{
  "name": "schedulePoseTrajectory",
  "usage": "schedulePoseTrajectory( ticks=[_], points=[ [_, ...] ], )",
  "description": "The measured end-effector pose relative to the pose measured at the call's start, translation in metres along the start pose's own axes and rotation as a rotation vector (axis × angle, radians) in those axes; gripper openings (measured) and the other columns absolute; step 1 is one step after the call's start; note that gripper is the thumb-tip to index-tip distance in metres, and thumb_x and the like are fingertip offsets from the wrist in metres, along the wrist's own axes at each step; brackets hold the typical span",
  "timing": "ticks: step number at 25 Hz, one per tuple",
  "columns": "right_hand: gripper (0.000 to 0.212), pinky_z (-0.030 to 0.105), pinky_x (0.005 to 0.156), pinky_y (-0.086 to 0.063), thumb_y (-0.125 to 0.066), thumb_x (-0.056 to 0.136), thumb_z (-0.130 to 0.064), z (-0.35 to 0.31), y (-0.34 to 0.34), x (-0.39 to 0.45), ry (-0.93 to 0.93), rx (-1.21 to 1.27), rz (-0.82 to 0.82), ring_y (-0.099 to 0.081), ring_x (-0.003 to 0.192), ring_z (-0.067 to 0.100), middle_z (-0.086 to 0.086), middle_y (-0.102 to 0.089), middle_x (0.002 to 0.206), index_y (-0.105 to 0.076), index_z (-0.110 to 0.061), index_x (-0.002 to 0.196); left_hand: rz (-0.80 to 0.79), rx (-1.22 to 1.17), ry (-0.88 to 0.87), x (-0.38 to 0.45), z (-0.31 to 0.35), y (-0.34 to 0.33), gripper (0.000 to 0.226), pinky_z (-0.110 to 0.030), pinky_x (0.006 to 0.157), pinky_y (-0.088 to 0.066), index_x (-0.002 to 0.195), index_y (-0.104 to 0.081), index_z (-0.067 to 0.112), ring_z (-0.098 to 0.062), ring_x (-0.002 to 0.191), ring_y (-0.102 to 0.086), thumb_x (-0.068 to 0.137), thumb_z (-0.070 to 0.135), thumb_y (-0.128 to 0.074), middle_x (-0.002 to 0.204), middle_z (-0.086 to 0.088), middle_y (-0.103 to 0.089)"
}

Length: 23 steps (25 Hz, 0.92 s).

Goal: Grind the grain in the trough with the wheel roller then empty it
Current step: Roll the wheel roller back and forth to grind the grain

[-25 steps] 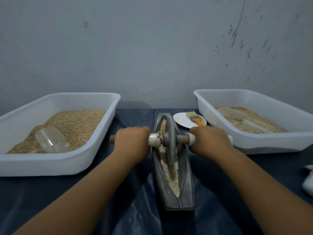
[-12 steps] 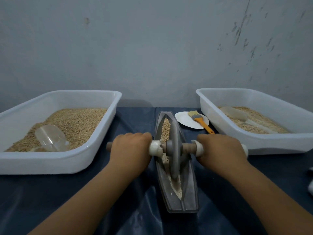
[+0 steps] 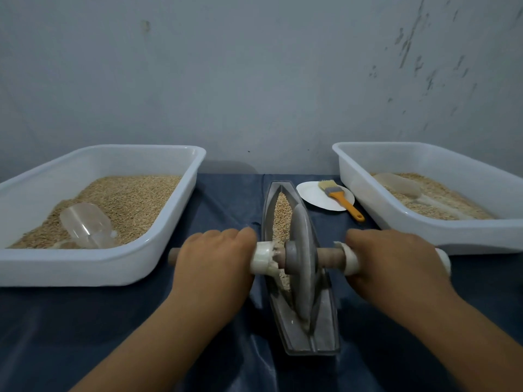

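A grey boat-shaped trough lies lengthwise on the dark blue cloth in the middle. Pale grain fills its far half. The grey wheel roller stands upright in the trough's near half, on a wooden axle with white wrapped grips. My left hand grips the left end of the axle, and my right hand grips the right end. The grain under the wheel is hidden.
A white tub of grain with a clear scoop stands at the left. Another white tub with grain and a scoop stands at the right. A white plate with an orange-handled brush lies behind the trough.
Both hands have pulled the wheel roller along the trough from its middle towards its near end. More grain shows in the far half.
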State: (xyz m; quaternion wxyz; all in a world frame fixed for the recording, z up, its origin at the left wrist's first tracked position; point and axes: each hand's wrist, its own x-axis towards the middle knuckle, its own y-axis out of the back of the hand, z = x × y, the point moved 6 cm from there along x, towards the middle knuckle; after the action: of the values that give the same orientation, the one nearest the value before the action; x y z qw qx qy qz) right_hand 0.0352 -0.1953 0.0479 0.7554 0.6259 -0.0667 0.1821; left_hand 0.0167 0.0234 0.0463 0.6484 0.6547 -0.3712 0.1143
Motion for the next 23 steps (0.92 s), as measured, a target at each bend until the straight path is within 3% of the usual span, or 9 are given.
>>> schedulePoseTrajectory(
  ticks=[5,8,11,13,15,17,19,21,23],
  points=[
    [0.025,0.029,0.061,-0.036,-0.061,0.086,-0.041,-0.005,-0.02,0.05,-0.054,0.219,-0.141,-0.052,0.07,0.012,-0.012,-0.052,0.072,-0.042,-0.035,0.071,-0.246,0.081,0.143,0.043,-0.018,-0.041,0.023,-0.031,0.059,-0.03,0.077,-0.04,0.028,-0.015,0.06,-0.043,0.08,0.029,-0.062,0.062,0.009,-0.035],
    [0.024,0.029,0.064,-0.038,-0.062,0.086,-0.035,-0.003,-0.032,0.073,-0.086,0.278,-0.18,-0.053,0.075,0.015,-0.01,-0.056,0.079,-0.044,-0.033,0.071,-0.323,0.044,0.146,0.066,-0.02,-0.049,0.013,-0.032,0.063,-0.032,0.084,-0.045,0.026,-0.016,0.066,-0.045,0.084,0.027,-0.058,0.069,0.009,-0.041],
    [0.018,0.029,0.064,-0.042,-0.063,0.086,-0.037,-0.002,-0.028,0.049,-0.072,0.263,-0.179,-0.054,0.074,0.01,-0.012,-0.056,0.078,-0.047,-0.035,0.08,-0.232,0.063,0.138,0.048,-0.012,-0.034,0.023,-0.031,0.062,-0.03,0.08,-0.04,0.026,-0.016,0.063,-0.04,0.08,0.025,-0.063,0.069,0.009,-0.039],
    [0.021,0.026,0.06,-0.041,-0.063,0.084,-0.042,-0.001,-0.019,0.019,-0.029,0.229,-0.154,-0.052,0.071,0.004,-0.013,-0.054,0.075,-0.043,-0.038,0.079,-0.092,0.063,0.051,0.024,0.0,-0.015,0.04,-0.031,0.056,-0.026,0.072,-0.035,0.025,-0.016,0.054,-0.035,0.064,0.02,-0.073,0.061,0.009,-0.034],
    [0.028,0.021,0.051,-0.031,-0.061,0.081,-0.047,0.003,-0.008,-0.003,0.0,0.143,-0.118,-0.047,0.064,0.001,-0.015,-0.05,0.071,-0.035,-0.041,0.073,0.012,0.041,-0.042,0.01,0.007,0.001,0.047,-0.028,0.051,-0.023,0.065,-0.038,0.024,-0.019,0.044,-0.036,0.045,0.015,-0.08,0.052,0.006,-0.039],
    [0.032,0.021,0.048,-0.023,-0.061,0.08,-0.05,0.004,-0.005,-0.005,0.014,0.066,-0.106,-0.044,0.061,0.002,-0.015,-0.047,0.068,-0.031,-0.043,0.07,-0.025,0.041,-0.044,0.009,0.002,-0.003,0.051,-0.024,0.048,-0.017,0.064,-0.037,0.025,-0.018,0.041,-0.035,0.04,0.016,-0.081,0.049,0.006,-0.044],
    [0.031,0.024,0.052,-0.029,-0.062,0.082,-0.047,0.0,-0.009,0.012,-0.003,0.12,-0.135,-0.046,0.064,0.002,-0.014,-0.049,0.07,-0.034,-0.041,0.07,-0.131,0.072,0.005,0.018,-0.005,-0.019,0.049,-0.025,0.049,-0.019,0.068,-0.034,0.027,-0.014,0.047,-0.034,0.054,0.023,-0.08,0.053,0.008,-0.043],
    [0.025,0.028,0.059,-0.035,-0.061,0.085,-0.042,-0.002,-0.017,0.045,-0.032,0.182,-0.161,-0.05,0.067,0.008,-0.012,-0.056,0.076,-0.04,-0.037,0.072,-0.199,0.078,0.092,0.04,-0.018,-0.043,0.031,-0.028,0.056,-0.029,0.075,-0.037,0.029,-0.014,0.057,-0.041,0.075,0.03,-0.068,0.062,0.009,-0.04],
    [0.014,0.029,0.065,-0.039,-0.061,0.084,-0.035,-0.003,-0.028,0.077,-0.042,0.209,-0.196,-0.054,0.076,0.017,-0.008,-0.062,0.085,-0.049,-0.033,0.078,-0.281,0.054,0.144,0.06,-0.028,-0.059,0.017,-0.03,0.06,-0.033,0.082,-0.043,0.028,-0.015,0.064,-0.046,0.083,0.029,-0.06,0.066,0.009,-0.041]
  ],
)
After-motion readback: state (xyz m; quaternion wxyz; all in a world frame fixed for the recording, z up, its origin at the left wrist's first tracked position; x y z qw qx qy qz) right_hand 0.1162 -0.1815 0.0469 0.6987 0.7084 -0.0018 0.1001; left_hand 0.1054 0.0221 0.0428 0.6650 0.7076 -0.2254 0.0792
